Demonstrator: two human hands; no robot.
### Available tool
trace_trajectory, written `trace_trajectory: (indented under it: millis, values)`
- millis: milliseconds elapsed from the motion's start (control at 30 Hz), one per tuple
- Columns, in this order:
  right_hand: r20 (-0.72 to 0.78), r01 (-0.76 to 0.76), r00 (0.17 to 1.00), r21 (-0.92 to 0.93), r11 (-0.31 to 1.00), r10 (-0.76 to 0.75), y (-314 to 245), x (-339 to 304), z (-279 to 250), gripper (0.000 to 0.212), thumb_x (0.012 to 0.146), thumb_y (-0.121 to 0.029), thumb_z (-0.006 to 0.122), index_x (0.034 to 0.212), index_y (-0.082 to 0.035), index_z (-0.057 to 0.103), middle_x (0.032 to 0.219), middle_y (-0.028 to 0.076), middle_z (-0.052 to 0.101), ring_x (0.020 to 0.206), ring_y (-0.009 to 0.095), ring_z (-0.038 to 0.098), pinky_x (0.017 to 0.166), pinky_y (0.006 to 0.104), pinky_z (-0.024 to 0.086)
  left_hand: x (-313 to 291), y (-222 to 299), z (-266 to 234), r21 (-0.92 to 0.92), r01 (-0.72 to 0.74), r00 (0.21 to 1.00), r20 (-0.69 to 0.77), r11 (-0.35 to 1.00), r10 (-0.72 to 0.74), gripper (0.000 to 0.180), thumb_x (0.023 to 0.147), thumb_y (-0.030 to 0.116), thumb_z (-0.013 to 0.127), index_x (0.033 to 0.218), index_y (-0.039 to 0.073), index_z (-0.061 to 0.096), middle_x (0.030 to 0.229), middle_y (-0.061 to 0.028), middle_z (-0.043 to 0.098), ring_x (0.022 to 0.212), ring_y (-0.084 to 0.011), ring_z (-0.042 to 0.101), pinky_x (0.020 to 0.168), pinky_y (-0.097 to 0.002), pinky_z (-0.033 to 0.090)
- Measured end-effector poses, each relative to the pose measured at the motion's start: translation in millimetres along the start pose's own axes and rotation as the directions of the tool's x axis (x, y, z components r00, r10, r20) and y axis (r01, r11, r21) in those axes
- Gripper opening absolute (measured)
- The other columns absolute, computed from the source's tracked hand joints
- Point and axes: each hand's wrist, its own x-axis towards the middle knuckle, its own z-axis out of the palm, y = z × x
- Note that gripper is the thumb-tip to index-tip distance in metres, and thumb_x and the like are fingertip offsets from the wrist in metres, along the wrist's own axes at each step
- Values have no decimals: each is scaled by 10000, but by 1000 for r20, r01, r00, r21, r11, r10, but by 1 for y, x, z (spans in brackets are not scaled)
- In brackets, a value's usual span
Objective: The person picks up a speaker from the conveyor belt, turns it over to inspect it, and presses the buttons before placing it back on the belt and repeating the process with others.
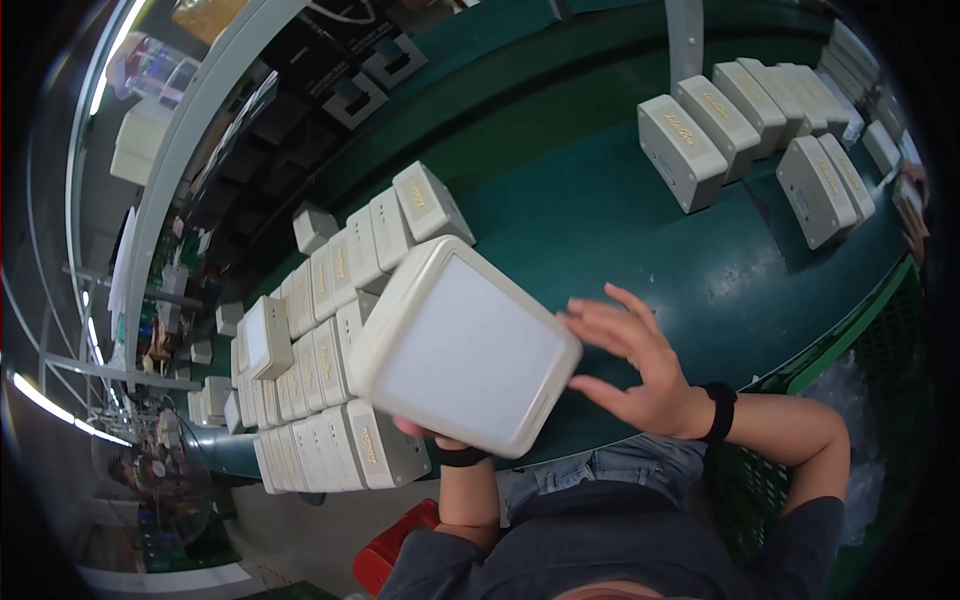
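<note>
A cream box-shaped device [470, 350] with rounded corners and a pale flat panel on its face is tilted up in front of me. My left hand [425, 432] grips it from below and behind; most of those fingers are hidden by the device. Close to the device's right edge is my right hand [635, 360], its fingers spread and the thumb apart, holding nothing. Whether its fingertips brush the edge I cannot tell. Left of the held device, several rows of similar cream devices [328, 362] stand packed side by side on the green bench.
More cream devices [683, 150] stand upright at the far right of the green bench [640, 260]. Another person's hand [912, 205] shows at the right edge. A green crate [765, 485] is at my right, and a red object [393, 545] sits below the bench. Black boxes [350, 60] line the back.
</note>
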Motion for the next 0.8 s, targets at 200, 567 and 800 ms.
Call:
trace_trajectory:
  millis: [200,567,800]
  values:
    - [99,-367,929,124,922,356,3,6,4,746,750,-30,718,1390,-24,334,1438,175,397,1353,303,361,1114,418,267,0,34,-8,952,-285,887,218,112,407,1160,641,629,745,1482,191,76,1410,-238,311,1242,-389,417,993,-498,416]
    - [214,-113,969,-63,992,124,4,7,7,792,752,-80,728,1412,-20,294,1435,189,364,1336,353,358,1092,429,308,-2,-3,18,942,-222,845,315,-252,433,1230,687,664,693,1479,116,-71,1457,-219,223,1303,-362,346,1033,-493,357]
    - [107,-369,929,358,857,355,4,0,5,783,786,-108,714,1422,-11,268,1399,187,408,1285,310,429,1046,414,378,0,-33,63,939,-86,979,18,332,204,1226,726,735,602,1471,54,-93,1454,-214,238,1314,-355,336,1056,-492,320]
